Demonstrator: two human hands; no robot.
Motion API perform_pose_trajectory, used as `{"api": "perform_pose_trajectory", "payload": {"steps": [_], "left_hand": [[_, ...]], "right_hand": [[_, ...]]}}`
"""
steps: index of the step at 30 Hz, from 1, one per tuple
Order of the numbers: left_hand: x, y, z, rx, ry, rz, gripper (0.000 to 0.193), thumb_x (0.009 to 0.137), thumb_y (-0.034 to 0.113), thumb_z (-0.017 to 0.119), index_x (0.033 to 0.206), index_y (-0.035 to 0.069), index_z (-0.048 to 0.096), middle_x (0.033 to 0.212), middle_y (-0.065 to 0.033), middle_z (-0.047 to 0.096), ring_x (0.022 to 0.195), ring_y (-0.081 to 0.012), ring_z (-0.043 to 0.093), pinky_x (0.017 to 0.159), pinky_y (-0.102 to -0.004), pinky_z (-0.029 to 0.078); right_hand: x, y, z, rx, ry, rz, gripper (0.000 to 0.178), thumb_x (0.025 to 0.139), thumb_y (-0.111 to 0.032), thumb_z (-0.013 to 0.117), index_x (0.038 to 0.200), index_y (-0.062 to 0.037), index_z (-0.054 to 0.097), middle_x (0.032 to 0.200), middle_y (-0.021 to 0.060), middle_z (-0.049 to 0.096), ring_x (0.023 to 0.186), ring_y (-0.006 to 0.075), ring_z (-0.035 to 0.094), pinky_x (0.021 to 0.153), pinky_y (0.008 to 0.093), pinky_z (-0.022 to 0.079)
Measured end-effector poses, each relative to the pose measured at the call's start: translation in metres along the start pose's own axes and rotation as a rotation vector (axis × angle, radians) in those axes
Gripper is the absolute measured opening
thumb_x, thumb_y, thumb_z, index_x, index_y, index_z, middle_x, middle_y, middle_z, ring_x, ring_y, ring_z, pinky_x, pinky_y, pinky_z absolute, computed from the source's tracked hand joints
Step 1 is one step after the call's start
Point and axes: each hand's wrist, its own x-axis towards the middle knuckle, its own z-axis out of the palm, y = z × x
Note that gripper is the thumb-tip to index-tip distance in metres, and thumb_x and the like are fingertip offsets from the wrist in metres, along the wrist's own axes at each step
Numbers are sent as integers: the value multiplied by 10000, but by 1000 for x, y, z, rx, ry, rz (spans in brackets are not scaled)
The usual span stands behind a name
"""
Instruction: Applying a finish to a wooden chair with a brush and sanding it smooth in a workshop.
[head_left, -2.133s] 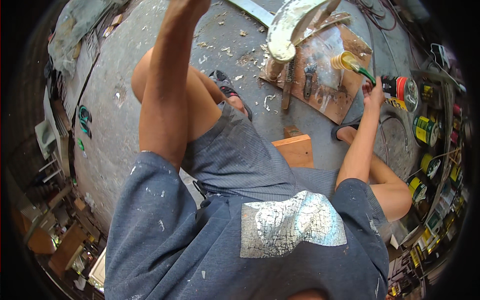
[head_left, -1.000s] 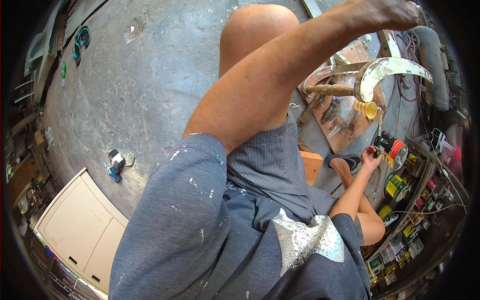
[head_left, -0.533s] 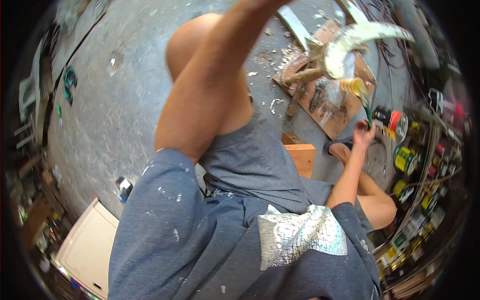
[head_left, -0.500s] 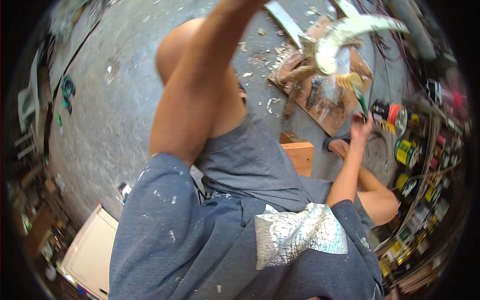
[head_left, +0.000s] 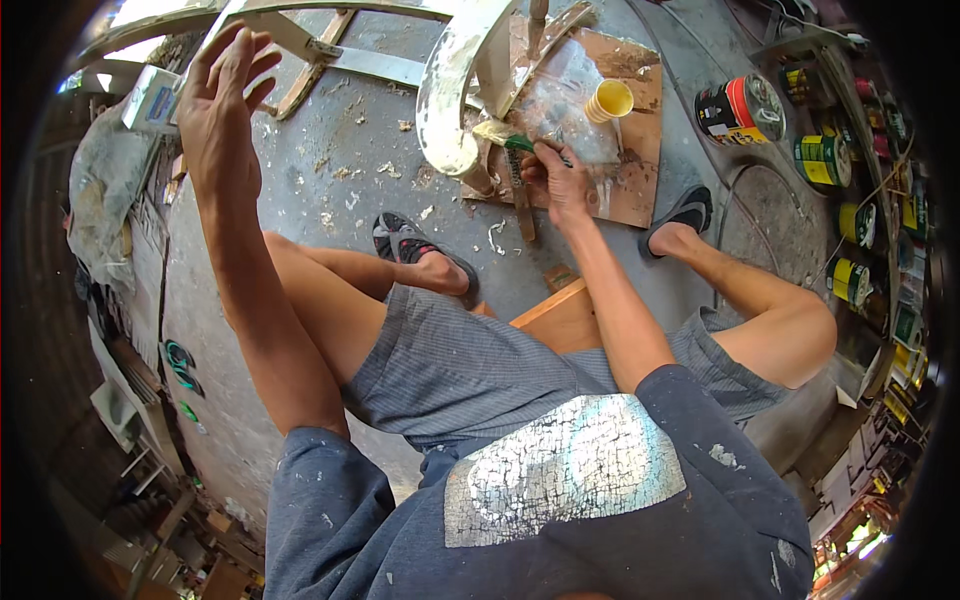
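Observation:
My right hand [head_left: 562, 180] is closed around a green-handled paintbrush [head_left: 516, 141]. The brush's pale, paint-loaded bristles are beside the rounded end of a curved armrest [head_left: 436, 110], coated in whitish paint; whether they touch it I cannot tell. This armrest belongs to a wooden chair-like frame [head_left: 375, 65]. A yellow cup [head_left: 610, 100] stands on a paint-stained board [head_left: 640, 165], beyond my right hand. My left hand [head_left: 222, 110] is raised at the upper left, fingers apart and nothing in it, close to the frame's far rail; contact cannot be made out.
Along the right are a large black-and-red can [head_left: 740, 108] and several smaller yellow-and-green cans [head_left: 823, 160]. A wooden block [head_left: 555, 312] lies between my legs. Dark flip-flops [head_left: 181, 366] lie on the floor at left. Paint flakes litter the grey floor near the frame.
The brush has gone from beside the yellow cup to the armrest's end, in my right hand. My left hand has come into view, open. The whole view has shifted.

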Motion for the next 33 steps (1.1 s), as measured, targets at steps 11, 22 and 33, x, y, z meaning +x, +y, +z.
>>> {"api": "perform_pose_trajectory", "payload": {"steps": [11,22,33], "left_hand": [[3,3,10,97,10,-60,410,901,302,599,1203,35,529,1053,-116,641,972,-184,621,809,-285,479],[4,2,9,85,3,-44,416,900,295,602,1206,23,526,1049,-121,644,971,-189,626,805,-286,489],[5,4,10,122,-39,-20,446,917,319,563,1245,23,496,1114,-129,624,1030,-209,607,874,-310,462]], "right_hand": [[-10,34,28,-7,43,54,268,868,-300,642,1002,-79,575,772,24,633,609,38,514,550,194,448],[-6,16,17,38,26,56,284,869,-300,647,1034,-83,569,787,32,646,607,38,495,528,187,410],[-11,17,15,-47,10,71,260,879,-285,637,1018,-78,565,790,35,649,615,45,502,539,187,420]]}}
